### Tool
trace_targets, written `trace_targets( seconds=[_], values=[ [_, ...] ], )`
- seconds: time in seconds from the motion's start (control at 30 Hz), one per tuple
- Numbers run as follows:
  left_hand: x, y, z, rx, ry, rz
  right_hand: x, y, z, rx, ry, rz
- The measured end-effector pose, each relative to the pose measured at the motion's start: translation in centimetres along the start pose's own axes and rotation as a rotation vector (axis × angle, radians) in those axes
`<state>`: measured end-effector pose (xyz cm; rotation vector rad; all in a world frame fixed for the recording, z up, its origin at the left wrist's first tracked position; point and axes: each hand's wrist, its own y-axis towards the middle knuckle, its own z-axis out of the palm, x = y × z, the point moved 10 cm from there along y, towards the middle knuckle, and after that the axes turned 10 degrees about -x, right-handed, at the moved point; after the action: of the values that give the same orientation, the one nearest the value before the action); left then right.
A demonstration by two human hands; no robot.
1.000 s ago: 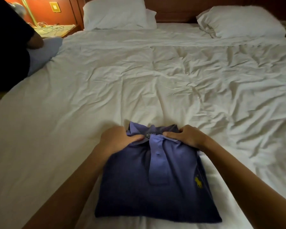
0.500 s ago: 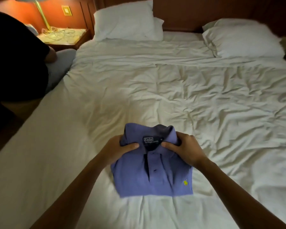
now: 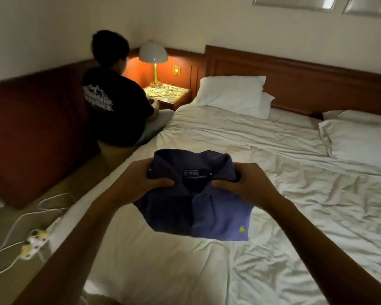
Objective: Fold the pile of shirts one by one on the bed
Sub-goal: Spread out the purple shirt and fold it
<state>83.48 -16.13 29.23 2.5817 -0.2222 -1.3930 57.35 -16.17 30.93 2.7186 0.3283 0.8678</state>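
Folded blue shirt (image 3: 207,208) held above bed (image 3: 295,216), left hand (image 3: 141,183) and right hand (image 3: 246,186) fingers gripping collar edges, rumpled sheet beyond

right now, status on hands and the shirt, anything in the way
The left hand and right hand grip the collar. The folded blue polo shirt looks lifted off the bed. A seated person at the far left edge, apart from it.
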Motion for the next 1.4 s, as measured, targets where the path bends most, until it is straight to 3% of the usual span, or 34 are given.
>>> trace_targets(
  seconds=[0.2, 0.43, 0.67, 0.83, 1.03, 1.2, 1.4],
  values=[
    [5.0, -7.9, -14.7, -0.329, -0.071, -0.153, 16.0, 4.1, 8.9, 0.16, 0.106, -0.323],
    [13.1, -23.8, -34.0, -0.861, 0.012, -0.398, 39.9, 2.9, 23.1, 0.268, 0.335, -0.672],
    [11.8, -42.6, -48.4, -1.237, 0.392, -0.515, 62.2, -6.6, 33.0, 0.552, 0.589, -0.954],
    [10.2, -55.0, -52.3, -1.391, 0.605, -0.702, 74.0, -16.5, 35.4, 0.526, 0.704, -1.231],
    [9.5, -66.5, -53.2, -1.58, 0.715, -0.94, 84.1, -27.8, 40.2, 0.74, 0.829, -1.513],
    [11.9, -71.3, -54.3, -1.732, 0.725, -1.133, 91.0, -33.9, 45.2, 0.971, 0.901, -1.687],
    [17.2, -71.5, -58.5, -1.918, 0.667, -1.248, 99.3, -34.3, 51.5, 1.085, 0.946, -1.778]
  ],
)
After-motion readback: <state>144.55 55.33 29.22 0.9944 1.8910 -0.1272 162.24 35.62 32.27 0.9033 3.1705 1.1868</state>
